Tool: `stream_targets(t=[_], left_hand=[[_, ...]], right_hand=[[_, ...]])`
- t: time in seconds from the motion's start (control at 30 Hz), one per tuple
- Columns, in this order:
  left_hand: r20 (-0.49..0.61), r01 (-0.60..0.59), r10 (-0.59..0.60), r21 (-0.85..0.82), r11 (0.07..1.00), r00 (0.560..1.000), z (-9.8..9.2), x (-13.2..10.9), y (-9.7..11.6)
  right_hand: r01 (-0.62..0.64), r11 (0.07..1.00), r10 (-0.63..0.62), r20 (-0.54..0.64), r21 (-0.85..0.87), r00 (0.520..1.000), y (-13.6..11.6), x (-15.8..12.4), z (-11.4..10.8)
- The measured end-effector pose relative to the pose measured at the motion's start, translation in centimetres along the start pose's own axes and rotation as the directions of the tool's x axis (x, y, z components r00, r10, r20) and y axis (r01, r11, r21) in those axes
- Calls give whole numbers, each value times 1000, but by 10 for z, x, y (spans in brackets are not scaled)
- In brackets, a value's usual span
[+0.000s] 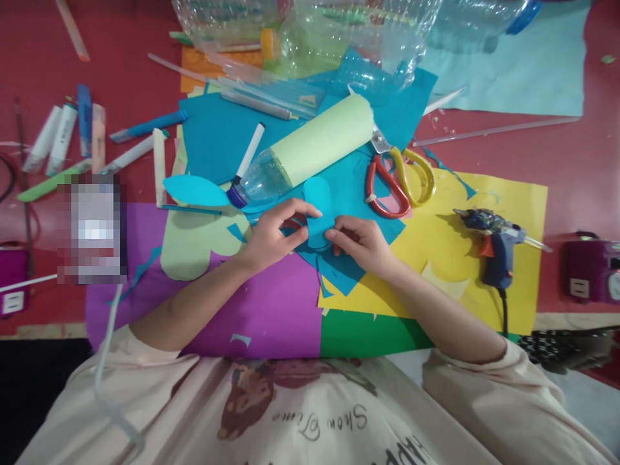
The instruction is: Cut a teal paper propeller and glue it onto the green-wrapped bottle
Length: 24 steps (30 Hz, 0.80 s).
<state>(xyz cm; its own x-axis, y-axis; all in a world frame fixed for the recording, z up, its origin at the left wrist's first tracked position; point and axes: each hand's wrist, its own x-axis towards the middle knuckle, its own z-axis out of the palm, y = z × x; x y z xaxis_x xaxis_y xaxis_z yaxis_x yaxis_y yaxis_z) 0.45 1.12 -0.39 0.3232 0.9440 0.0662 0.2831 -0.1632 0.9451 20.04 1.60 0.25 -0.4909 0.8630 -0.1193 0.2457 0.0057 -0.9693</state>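
Observation:
Between my two hands is a light blue paper cutout (318, 197) with a rounded top. My left hand (277, 234) pinches its left edge, thumb and forefinger closed on it. From the other side my right hand (361, 242) grips the right lower edge with thumb and fingers. Just beyond lies a plastic bottle (264, 177) on its side, wrapped in pale green paper (327, 139), its purple cap toward the left. A blue leaf-shaped paper piece (196, 191) lies by the cap. Scissors (400, 181) with red and yellow handles rest right of the bottle.
A glue gun (498, 248) lies on yellow paper (518, 200) at right, its cord running toward me. Several markers (62, 139) and a blurred-out device (97, 229) are at left. Clear plastic bottles (339, 39) stand across the back. Purple paper (271, 303) covers the near edge.

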Motion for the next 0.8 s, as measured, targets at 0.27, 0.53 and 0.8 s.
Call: stream_targets(t=[0.27, 0.53, 0.8], left_hand=[[-45, 23, -25, -55, 998, 999, 0, 3, -4], [-23, 65, -69, -147, 987, 997, 0, 3, -4], [-17, 73, -73, 2, 997, 997, 0, 2, 2]], right_hand=[[82, 995, -79, 54, -50, 995, 2, 0, -2], [25, 993, -27, 14, 116, 1000, 2, 0, -2], [-37, 981, 38, -1, 191, 999, 11, 0, 3]])
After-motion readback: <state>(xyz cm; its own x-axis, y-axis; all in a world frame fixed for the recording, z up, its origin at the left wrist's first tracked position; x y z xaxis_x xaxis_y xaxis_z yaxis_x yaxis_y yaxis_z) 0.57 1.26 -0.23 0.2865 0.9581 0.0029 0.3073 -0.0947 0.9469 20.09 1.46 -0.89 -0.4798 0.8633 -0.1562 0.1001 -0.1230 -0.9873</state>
